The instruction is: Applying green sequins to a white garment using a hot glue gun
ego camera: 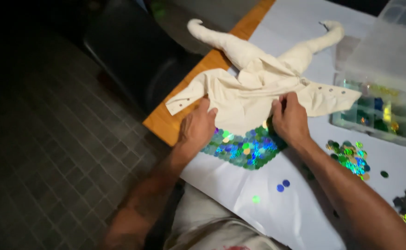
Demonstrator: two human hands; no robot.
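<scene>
A small cream cloth garment lies spread on white paper, its two long stuffed-looking ends pointing away. Its lower edge is covered with shiny green and blue sequins. My left hand rests flat on the garment's left side, fingers together, pressing it down. My right hand sits at the right of the sequin patch, fingertips pinched at the cloth; whether a sequin is between them is hidden.
A loose pile of sequins lies on the paper to the right, with a few strays nearer me. A clear plastic compartment box with its lid up stands at the far right. The orange table edge runs along the left, a dark chair beyond.
</scene>
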